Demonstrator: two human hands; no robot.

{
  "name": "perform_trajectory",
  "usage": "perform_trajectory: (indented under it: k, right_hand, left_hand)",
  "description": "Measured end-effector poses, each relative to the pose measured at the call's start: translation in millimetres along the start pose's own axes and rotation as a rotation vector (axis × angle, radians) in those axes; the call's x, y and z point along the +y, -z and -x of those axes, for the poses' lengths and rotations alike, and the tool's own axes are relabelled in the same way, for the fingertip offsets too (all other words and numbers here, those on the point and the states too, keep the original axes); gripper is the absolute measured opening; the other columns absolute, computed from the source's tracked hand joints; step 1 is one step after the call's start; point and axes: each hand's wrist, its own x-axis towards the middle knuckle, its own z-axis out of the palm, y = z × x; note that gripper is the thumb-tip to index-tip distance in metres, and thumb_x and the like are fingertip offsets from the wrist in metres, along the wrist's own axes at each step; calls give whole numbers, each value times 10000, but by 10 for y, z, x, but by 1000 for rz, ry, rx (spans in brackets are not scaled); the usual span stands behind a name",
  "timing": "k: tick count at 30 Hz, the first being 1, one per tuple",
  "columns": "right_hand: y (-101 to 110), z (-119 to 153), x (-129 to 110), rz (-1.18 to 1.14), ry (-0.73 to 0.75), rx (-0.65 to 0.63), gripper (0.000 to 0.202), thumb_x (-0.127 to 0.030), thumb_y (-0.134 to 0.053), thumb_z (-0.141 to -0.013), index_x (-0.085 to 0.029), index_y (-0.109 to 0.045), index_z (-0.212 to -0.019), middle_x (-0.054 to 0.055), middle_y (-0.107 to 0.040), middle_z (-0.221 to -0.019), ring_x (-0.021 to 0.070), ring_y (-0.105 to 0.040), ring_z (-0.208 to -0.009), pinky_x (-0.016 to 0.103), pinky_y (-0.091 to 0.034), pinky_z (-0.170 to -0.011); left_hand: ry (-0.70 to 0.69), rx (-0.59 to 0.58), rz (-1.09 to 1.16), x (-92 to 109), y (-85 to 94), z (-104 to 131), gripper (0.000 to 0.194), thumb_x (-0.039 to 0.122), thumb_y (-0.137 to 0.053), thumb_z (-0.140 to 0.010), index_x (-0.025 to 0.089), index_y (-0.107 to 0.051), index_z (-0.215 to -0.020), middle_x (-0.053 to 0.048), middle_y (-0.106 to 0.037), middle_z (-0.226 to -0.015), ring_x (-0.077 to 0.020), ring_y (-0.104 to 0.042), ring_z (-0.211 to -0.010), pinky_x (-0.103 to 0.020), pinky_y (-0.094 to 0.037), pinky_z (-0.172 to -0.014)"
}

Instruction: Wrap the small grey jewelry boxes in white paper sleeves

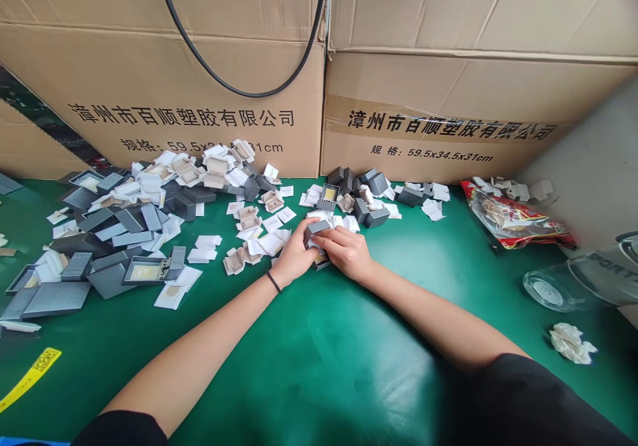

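Note:
Near the middle of the green table (309, 346), my left hand (298, 252) is closed round the left side of a small dark grey box (315, 228). My right hand (347, 252) grips the same box from the right, its fingers pressed against it. Part of the box is hidden by my fingers, and a yellowish inside shows low between the hands. Just behind them stands an open grey box (328, 195). White paper pieces (272, 242) and beige card inserts (248, 218) lie left of my left hand.
A large pile of grey boxes (130, 219) and papers spreads over the left. Cardboard cartons (199, 74) stand behind, with a black cable (239, 90) hanging before them. At right are a red packet (518, 217), clear bottle (588, 276) and crumpled tissue (571, 343).

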Motion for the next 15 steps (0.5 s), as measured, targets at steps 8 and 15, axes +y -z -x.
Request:
perform_trajectory:
  k: [8, 15]
  right_hand:
    - [17, 4, -45, -121, 2, 27, 243, -182, -450, -875, -204, -649, -1013, 44, -664, -952, 146, -511, -750, 255, -418, -602]
    - [2, -25, -71, -232, -132, -113, 295, -297, -420, -903, -199, -610, -1106, 63, -623, -1101, 191, -514, -893, 318, -474, -758]
  left_hand:
    - [150, 68, 374, -35, 21, -44, 521, 82, -576, -631, 204, -487, -1129, -60, -603, -1069, -191, -579, -918, -322, -479, -771]
    - [125, 58, 371, -51, 17, -29, 512, 89, -570, -639, 208, -495, -1130, -53, -592, -1078, -188, -573, -933, -309, -486, -766]
